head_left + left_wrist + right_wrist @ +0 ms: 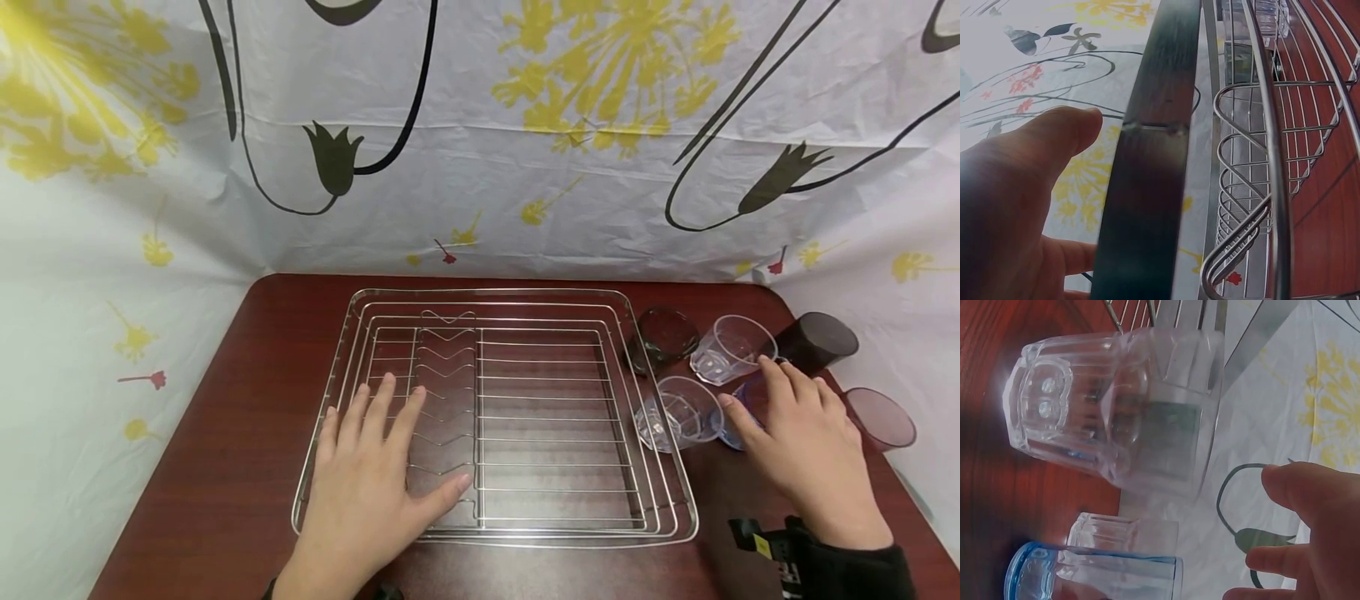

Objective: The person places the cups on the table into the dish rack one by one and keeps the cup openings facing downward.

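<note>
My left hand [363,483], fingers spread, is over the left part of a metal wire dish rack [555,438]. In the left wrist view its thumb [1063,131] and fingers show beside the rack's flat metal rim [1147,187]. My right hand [813,450] hovers over the drinking glasses on the right, its fingers loosely bent and holding nothing. Partly under it is a blue glass [735,421]. A clear faceted glass [1066,406] stands just left of its thumb and overlaps the rack's right edge in the head view.
Behind the right hand stand a dark green glass [667,333], another clear glass [731,354] and a black cup [817,342]. A pink glass [881,419] is at the table's right edge. A patterned cloth [480,167] hangs around the dark red table [225,417].
</note>
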`<state>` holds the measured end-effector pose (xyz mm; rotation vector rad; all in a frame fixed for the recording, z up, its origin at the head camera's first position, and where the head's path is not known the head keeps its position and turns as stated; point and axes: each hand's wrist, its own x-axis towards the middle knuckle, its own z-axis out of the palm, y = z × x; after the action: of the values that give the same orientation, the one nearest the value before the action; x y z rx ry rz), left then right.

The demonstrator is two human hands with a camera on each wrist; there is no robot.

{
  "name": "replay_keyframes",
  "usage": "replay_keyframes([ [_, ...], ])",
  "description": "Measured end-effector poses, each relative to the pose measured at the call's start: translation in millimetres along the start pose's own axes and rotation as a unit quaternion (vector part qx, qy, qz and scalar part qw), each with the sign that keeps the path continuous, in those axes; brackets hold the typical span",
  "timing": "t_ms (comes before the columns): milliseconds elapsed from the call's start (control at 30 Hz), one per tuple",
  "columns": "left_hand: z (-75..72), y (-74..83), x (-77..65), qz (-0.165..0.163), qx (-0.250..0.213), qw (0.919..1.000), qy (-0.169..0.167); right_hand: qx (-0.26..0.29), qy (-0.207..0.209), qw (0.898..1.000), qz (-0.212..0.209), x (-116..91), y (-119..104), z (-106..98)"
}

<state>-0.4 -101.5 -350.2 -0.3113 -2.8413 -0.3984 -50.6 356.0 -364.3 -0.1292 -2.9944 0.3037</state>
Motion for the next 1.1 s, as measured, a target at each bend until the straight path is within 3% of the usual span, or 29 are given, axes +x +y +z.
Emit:
replay_keyframes([
  [300, -0.3, 1.0, -1.0, -0.007, 0.01, 0.9997, -0.021, -0.004, -0.003, 1.0, -0.002, 1.5, 13.8, 1.7],
  [733, 1.2, 1.4, -4.7, 0.0, 0.007, 0.9999, -0.016, -0.012, -0.014, 1.0, 0.013, 0.2, 22.0, 5.6],
  [1100, 0.5, -0.1, -3.4, -0.003, 0.009, 0.9997, -0.023, -0.01, -0.047, 0.998, 0.032, 4.3, 29.9, 10.1],
])
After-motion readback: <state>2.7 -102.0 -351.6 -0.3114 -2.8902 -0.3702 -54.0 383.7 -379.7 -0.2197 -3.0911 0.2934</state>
